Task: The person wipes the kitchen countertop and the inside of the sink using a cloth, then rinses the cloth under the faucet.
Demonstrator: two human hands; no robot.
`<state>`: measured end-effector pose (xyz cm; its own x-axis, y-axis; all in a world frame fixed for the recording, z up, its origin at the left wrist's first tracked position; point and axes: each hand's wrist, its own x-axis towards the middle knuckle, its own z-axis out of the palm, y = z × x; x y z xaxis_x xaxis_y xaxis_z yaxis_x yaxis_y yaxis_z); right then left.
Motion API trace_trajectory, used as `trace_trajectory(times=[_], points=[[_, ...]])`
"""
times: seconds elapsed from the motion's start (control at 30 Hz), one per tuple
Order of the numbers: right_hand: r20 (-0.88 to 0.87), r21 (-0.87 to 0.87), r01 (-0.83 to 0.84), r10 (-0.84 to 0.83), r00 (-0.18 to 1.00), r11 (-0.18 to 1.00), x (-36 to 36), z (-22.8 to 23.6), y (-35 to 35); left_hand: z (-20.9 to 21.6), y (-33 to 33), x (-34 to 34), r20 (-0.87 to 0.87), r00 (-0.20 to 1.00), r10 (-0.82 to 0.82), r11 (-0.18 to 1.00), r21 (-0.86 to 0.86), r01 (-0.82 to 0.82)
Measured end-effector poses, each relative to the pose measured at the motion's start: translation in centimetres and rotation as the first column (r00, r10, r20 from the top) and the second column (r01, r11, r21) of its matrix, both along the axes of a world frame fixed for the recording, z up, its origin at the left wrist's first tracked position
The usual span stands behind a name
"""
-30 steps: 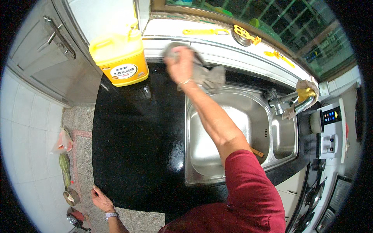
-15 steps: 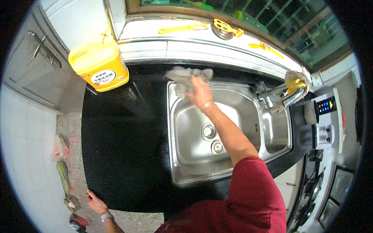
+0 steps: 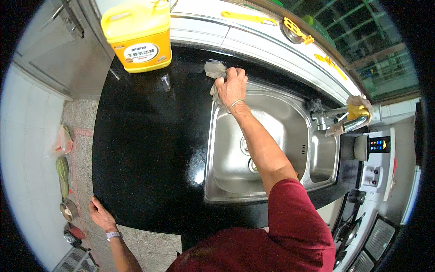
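Note:
My right hand (image 3: 233, 86) is closed over a bunched grey cloth (image 3: 215, 70), pressing it on the black countertop (image 3: 140, 140) by the sink's far left corner. Part of the cloth hangs below the fingers, near the steel rim. The steel sink (image 3: 285, 118) has a large basin and a smaller one on the right. At the counter's near left edge rests my left hand (image 3: 102, 215), fingers loosely extended and holding nothing. A large yellow jug (image 3: 144, 38) stands at the back left of the counter. Wet sheen (image 3: 196, 165) shows left of the sink.
A faucet (image 3: 353, 122) draped with cloths stands at the right. Yellow utensils (image 3: 249, 18) lie along the sill behind. On the floor at left are a long green vegetable (image 3: 62, 177) and a roll of tape (image 3: 69, 211). A stove (image 3: 351, 231) is at the lower right.
My right hand has moved the cloth off the sink's back rim, back and left onto the countertop. The whole view has shifted, while my left hand stays at the counter's edge.

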<state>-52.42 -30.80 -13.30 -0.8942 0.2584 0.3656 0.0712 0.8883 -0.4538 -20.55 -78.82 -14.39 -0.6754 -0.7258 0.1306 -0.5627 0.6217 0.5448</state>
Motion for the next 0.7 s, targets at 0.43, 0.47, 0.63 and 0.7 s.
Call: trace_trajectory(times=[0.43,0.47,0.63,0.7], points=[[0.416,-0.293,-0.495,0.575,0.704,0.818,22.4,2.6,-2.4,0.0,-0.2,0.0,0.074,0.997,0.026,0.996,-0.089,-0.020],[0.461,-0.340,-0.591,0.677,0.573,0.731,23.1,3.7,-2.4,0.1,-0.1,-0.1,0.081,0.996,0.040,0.995,-0.096,-0.032],[0.315,-0.547,-0.786,0.941,0.125,0.287,17.6,9.8,-1.9,0.2,-0.4,-0.1,0.127,0.989,0.071,0.997,-0.036,-0.067],[0.195,-0.372,-0.868,0.942,0.274,0.330,11.6,11.4,-2.0,0.3,-0.5,0.1,0.108,0.992,0.060,0.997,-0.050,-0.055]])
